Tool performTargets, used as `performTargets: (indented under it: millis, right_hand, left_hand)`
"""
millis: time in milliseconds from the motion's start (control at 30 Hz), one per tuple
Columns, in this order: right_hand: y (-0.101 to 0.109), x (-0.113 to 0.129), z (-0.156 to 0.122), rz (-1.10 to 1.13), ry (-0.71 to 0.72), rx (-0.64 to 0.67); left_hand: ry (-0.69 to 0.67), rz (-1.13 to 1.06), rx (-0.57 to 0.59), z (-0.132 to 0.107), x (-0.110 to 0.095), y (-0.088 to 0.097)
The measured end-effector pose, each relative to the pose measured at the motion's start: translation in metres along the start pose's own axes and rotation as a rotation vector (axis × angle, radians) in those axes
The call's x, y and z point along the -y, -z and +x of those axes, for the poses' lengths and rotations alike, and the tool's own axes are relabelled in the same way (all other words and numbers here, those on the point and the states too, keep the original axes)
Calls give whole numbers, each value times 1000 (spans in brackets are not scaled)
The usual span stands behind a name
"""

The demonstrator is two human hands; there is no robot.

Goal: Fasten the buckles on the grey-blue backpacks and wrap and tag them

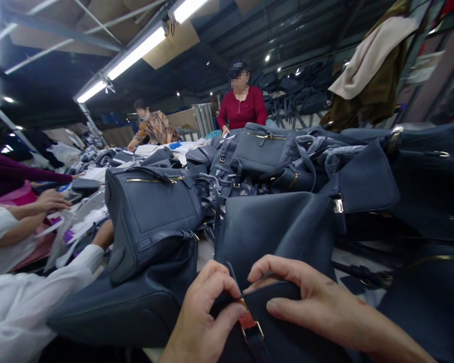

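Note:
Low in the head view, my left hand pinches a dark strap between thumb and fingers. Just below the pinch, a reddish piece shows at a gold-coloured buckle. The buckle sits on the front of a dark blue bag close to me. My right hand is beside the strap, thumb and fingers apart, with the bag's top edge between them. Its thumb lies against the bag's front; some fingers are partly hidden behind the edge.
A grey-blue handbag stands at left, and another dark bag is directly ahead. More bags are piled behind. A co-worker's white sleeve reaches in from the left. A person in red stands across the table.

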State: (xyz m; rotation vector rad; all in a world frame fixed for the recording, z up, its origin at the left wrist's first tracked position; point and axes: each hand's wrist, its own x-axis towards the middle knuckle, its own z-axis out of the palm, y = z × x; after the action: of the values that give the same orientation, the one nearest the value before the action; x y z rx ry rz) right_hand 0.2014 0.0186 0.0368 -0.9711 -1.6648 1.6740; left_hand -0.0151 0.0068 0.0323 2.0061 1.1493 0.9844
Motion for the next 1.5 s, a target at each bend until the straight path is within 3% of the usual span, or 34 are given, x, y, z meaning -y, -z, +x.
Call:
performTargets:
  millis: [167,800,1033,1167,1333,1500]
  right_hand:
    - [-4,2,1,-63,20,4]
    - [-7,3,0,-220,48,-23]
    - [-8,0,4,-198,67,15]
    - [-9,-1,6,-194,84,32]
    - [-9,-1,5,-161,51,24]
    - [-6,-1,6,-169,20,-27]
  left_hand:
    - [33,62,16,-4,-2,1]
    - [-51,249,128,-2,-3,5]
    - [-222,536,349,8,-8,11]
    - [-286,615,407,8,-1,12]
    - [-288,543,375,0,7,9]
    - [-367,444,197,-10,18,5]
